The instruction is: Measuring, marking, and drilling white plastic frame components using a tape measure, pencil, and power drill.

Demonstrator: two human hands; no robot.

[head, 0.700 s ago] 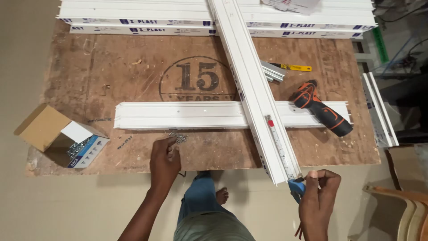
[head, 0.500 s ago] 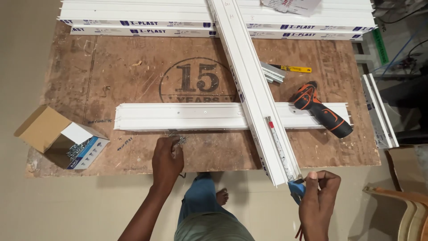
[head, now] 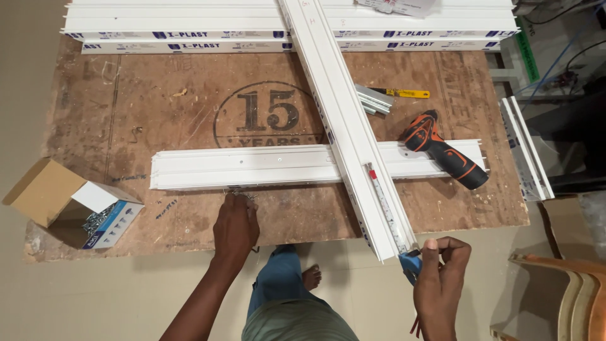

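A long white plastic profile (head: 341, 107) lies diagonally across a plywood board (head: 189, 107), over a second white profile (head: 252, 165) laid crosswise. A metal tape strip (head: 386, 208) runs along the diagonal profile to its near end. My right hand (head: 439, 284) is shut on the blue tape measure (head: 410, 262) at that end. My left hand (head: 235, 228) rests on the board's near edge, its fingers closed over small metal screws (head: 243, 193) just below the crosswise profile.
An orange and black cordless drill (head: 442, 148) lies on the crosswise profile's right end. A yellow-handled tool (head: 407, 93) and short grey pieces (head: 374, 100) sit behind it. An open cardboard box of screws (head: 69, 205) is at the left. Stacked white profiles (head: 189, 25) line the far edge. A chair (head: 568, 290) stands right.
My left hand has shifted slightly at the screws below the crosswise profile. My right hand stays on the tape measure at the diagonal profile's end.
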